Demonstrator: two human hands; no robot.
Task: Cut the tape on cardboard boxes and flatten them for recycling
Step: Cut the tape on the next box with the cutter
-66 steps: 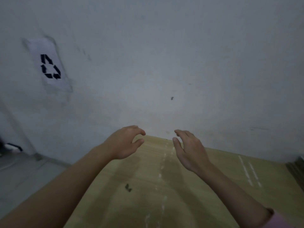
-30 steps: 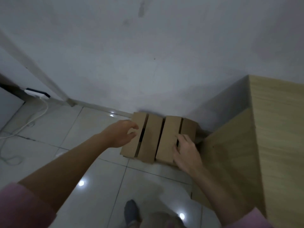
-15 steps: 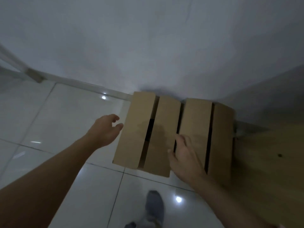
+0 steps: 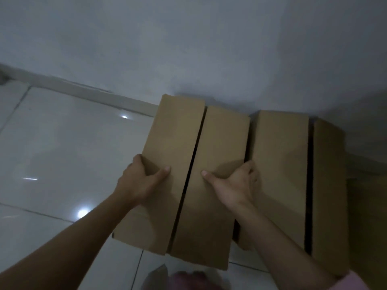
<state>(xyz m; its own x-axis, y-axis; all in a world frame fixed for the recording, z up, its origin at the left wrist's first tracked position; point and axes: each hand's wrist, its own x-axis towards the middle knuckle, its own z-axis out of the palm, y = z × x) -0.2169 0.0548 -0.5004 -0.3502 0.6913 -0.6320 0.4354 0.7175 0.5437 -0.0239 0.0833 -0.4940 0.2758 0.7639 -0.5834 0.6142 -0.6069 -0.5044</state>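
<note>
So the person's got both hands clamped on the left cardboard box [image 4: 184,174], which sits on the tiled floor [image 4: 62,147] right against the wall [image 4: 188,49]. The left hand [image 4: 140,181] wraps the box's outer edge with its thumb on top, and the right hand [image 4: 234,185] has its fingers tucked into the gap on the side facing the second cardboard box [image 4: 293,174], thumb on top too. Looks like a pick-up. Best bet is probably to keep the grip even on both sides and lift straight away from the wall so the loose top flaps don't sag or snag the neighbour. Contents-wise: both boxes have their top flaps folded shut with a dark slit down the middle, no tape visible there, and there's no telling what's inside either one.
</note>
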